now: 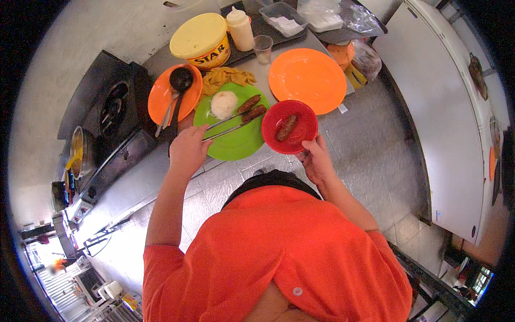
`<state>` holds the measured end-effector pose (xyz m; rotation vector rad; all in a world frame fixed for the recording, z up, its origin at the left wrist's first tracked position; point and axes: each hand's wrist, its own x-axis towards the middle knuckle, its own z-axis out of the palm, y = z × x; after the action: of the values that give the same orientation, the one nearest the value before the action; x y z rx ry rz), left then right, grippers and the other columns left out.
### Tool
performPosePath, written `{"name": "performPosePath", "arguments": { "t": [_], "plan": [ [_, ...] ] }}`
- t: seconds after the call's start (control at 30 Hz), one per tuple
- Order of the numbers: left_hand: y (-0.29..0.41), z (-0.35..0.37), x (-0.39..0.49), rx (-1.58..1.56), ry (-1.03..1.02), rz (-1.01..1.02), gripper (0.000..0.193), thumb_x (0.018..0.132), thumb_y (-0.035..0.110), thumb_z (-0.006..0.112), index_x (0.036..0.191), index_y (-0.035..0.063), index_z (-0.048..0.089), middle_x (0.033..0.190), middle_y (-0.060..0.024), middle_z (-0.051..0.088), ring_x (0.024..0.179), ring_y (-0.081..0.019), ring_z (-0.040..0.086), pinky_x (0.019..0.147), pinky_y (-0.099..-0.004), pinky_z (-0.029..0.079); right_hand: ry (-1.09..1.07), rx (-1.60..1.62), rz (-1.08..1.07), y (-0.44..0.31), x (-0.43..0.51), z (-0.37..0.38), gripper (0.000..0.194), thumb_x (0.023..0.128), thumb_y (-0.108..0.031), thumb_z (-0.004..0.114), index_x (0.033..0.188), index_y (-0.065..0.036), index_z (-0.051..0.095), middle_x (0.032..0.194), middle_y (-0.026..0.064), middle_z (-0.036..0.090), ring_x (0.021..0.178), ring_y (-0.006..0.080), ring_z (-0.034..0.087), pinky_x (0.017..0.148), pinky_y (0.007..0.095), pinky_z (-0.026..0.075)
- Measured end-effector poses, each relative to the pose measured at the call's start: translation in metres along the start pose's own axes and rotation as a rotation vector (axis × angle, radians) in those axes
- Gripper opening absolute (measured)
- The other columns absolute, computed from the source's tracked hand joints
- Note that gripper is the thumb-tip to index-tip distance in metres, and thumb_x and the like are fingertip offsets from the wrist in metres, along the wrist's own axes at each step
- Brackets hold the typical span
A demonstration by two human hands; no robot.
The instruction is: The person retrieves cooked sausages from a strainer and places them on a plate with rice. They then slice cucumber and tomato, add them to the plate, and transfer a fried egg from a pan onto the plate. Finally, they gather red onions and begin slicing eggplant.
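My left hand (pixel 190 149) holds metal tongs (pixel 225 128), whose tips reach to a browned sausage-shaped piece (pixel 253 114) on a green plate (pixel 237 147); whether they grip it I cannot tell. A second such piece (pixel 248 103) lies just beyond it, and a round mound of white rice (pixel 224 104) sits on the plate's far left part. In my right hand (pixel 318 157) is a red bowl (pixel 307 126), held by its near right rim beside the green plate, with one more browned piece (pixel 286 128) inside.
An orange plate (pixel 307 80) lies behind the bowl. Left are an orange dish (pixel 155 100) with a black ladle (pixel 181 79), and a stove (pixel 114 108). Farther back stand a yellow lidded tub (pixel 199 36), a squeeze bottle (pixel 240 30) and a plastic cup (pixel 262 48). A yellow cloth (pixel 225 78) touches the green plate.
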<state>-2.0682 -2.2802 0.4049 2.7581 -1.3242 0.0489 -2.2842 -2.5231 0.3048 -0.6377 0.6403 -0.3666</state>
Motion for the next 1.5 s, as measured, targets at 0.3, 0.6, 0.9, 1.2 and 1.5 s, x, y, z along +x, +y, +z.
{"name": "performPosePath", "arguments": {
  "t": [0.3, 0.6, 0.9, 1.2, 1.5],
  "plan": [
    [-0.005, 0.003, 0.014, 0.111, 0.02, 0.066, 0.044, 0.077, 0.022, 0.071, 0.117, 0.0081, 0.06, 0.104, -0.0103, 0.063, 0.098, -0.028, 0.06, 0.081, -0.04, 0.05, -0.027, 0.017, 0.025, -0.003, -0.001, -0.002, 0.057, 0.082, -0.01, 0.064, 0.131, -0.01, 0.036, 0.121, 0.0083, 0.054, 0.105, 0.0226, 0.06, 0.084, 0.0361, 0.054],
    [0.033, -0.046, -0.002, -0.305, -0.214, -0.136, 0.046, 0.081, 0.03, 0.068, 0.118, 0.0049, 0.061, 0.109, -0.0148, 0.064, 0.094, -0.0297, 0.063, 0.08, -0.0399, 0.05, -0.021, -0.034, 0.003, -0.006, 0.008, 0.0, 0.054, 0.083, -0.01, 0.063, 0.13, -0.006, 0.037, 0.126, 0.0101, 0.052, 0.11, 0.023, 0.058, 0.092, 0.0386, 0.051],
    [0.068, -0.009, -0.012, -0.108, -0.15, -0.084, 0.04, 0.083, 0.032, 0.065, 0.115, 0.0083, 0.062, 0.101, -0.0134, 0.065, 0.093, -0.0324, 0.064, 0.078, -0.0437, 0.052, -0.014, -0.122, -0.03, 0.0, 0.0, 0.026, 0.054, 0.082, -0.009, 0.063, 0.129, -0.009, 0.038, 0.122, 0.0077, 0.053, 0.107, 0.0215, 0.058, 0.088, 0.0374, 0.051],
    [0.016, -0.029, -0.013, -0.053, 0.083, 0.099, 0.037, 0.079, 0.026, 0.069, 0.112, 0.009, 0.063, 0.098, -0.0097, 0.065, 0.094, -0.0294, 0.062, 0.081, -0.0401, 0.05, 0.098, -0.063, -0.063, -0.005, 0.001, 0.004, 0.05, 0.083, -0.013, 0.062, 0.128, -0.008, 0.041, 0.121, 0.0066, 0.055, 0.107, 0.021, 0.058, 0.091, 0.0373, 0.051],
    [-0.003, -0.009, -0.005, 0.029, 0.011, 0.173, 0.041, 0.074, 0.021, 0.072, 0.113, 0.0089, 0.061, 0.097, -0.0096, 0.064, 0.094, -0.0281, 0.061, 0.079, -0.0396, 0.05, 0.055, -0.121, -0.207, -0.067, 0.044, -0.008, 0.042, 0.086, -0.015, 0.056, 0.125, -0.004, 0.046, 0.116, 0.0094, 0.057, 0.1, 0.0223, 0.059, 0.081, 0.0361, 0.054]
  ]
}}
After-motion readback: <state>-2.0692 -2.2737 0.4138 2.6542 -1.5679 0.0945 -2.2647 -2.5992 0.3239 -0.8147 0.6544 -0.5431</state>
